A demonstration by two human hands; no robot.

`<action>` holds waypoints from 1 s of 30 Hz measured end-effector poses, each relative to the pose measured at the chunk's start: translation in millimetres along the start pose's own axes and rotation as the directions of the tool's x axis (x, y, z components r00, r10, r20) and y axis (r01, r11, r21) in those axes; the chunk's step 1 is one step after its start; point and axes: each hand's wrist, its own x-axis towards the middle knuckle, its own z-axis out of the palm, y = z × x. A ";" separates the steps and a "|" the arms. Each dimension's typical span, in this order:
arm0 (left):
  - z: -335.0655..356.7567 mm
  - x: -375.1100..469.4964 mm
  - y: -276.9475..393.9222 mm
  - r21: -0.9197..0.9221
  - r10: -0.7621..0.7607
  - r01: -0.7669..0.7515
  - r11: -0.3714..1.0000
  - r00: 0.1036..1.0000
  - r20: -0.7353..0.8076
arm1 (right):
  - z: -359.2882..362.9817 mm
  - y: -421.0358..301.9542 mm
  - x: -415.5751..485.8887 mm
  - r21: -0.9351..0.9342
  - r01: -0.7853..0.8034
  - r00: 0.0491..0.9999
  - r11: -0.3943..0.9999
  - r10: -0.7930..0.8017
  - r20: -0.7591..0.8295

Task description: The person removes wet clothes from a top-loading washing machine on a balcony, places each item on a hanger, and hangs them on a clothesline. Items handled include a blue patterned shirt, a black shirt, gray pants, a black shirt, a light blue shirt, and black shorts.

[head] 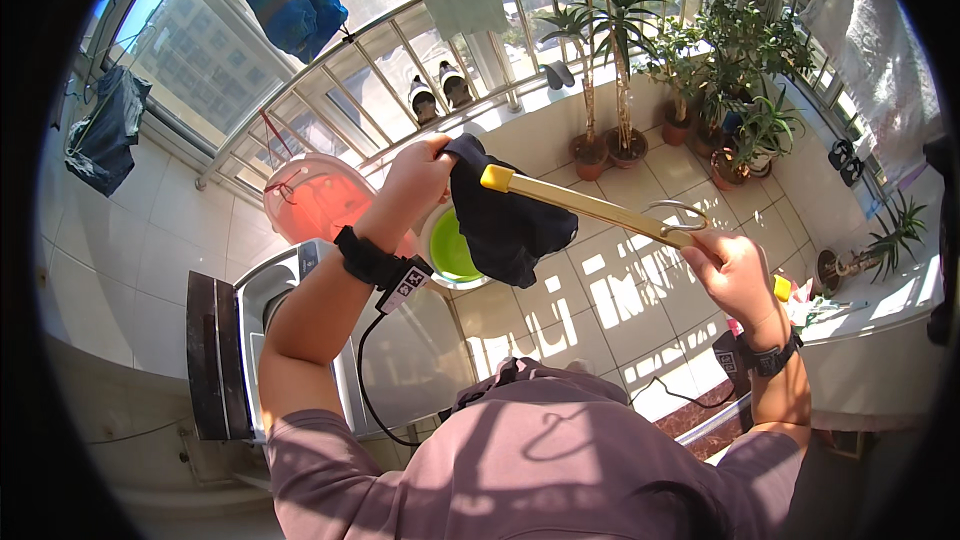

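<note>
From my left hand (420,176) hangs a dark navy cloth garment (510,236), pinched near its top edge between the fingers. A clothes hanger (585,201) with yellow end caps and a curved metal hook is gripped near its middle by my right hand (731,277). One end of the hanger slants across the front of the garment; whether they touch I cannot tell. The other yellow cap shows beyond my right wrist. Below the garment, partly covered by it, is a green basin (448,244).
A top-loading washing machine (307,259) with its lid up stands at left. Behind it leans a pink plastic tub (319,195). Potted plants (589,154) line the far right, below a metal railing (382,64). Sneakers (454,86) sit on the ledge. Blue fabric (277,0) hangs overhead.
</note>
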 end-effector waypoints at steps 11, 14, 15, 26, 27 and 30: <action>29.6 21.4 3.9 -0.644 0.011 -0.061 0.762 0.997 -0.081 | 18.4 21.5 -17.0 0.115 -0.099 0.978 0.988 0.118 -0.173; 40.7 35.2 17.3 -0.412 0.123 -0.174 0.895 0.981 -0.147 | 8.6 28.2 -35.1 0.167 -0.145 0.984 0.975 0.160 -0.080; 43.3 38.4 19.7 -0.211 0.262 -0.279 0.937 0.959 -0.104 | 7.6 29.5 -41.4 0.178 -0.182 0.975 0.967 0.202 -0.097; 95.3 40.0 40.7 0.590 0.412 -0.584 0.558 0.812 0.414 | 31.1 30.9 -71.9 -0.155 -0.237 0.943 0.959 0.189 -0.274; 99.7 36.3 40.7 0.563 0.407 -0.597 0.572 0.802 0.437 | 30.0 32.8 -71.4 -0.188 -0.245 0.937 0.951 0.182 -0.299; 113.8 26.7 42.2 0.512 0.429 -0.618 0.596 0.785 0.448 | 26.9 36.7 -74.6 -0.136 -0.142 0.981 0.980 0.121 -0.152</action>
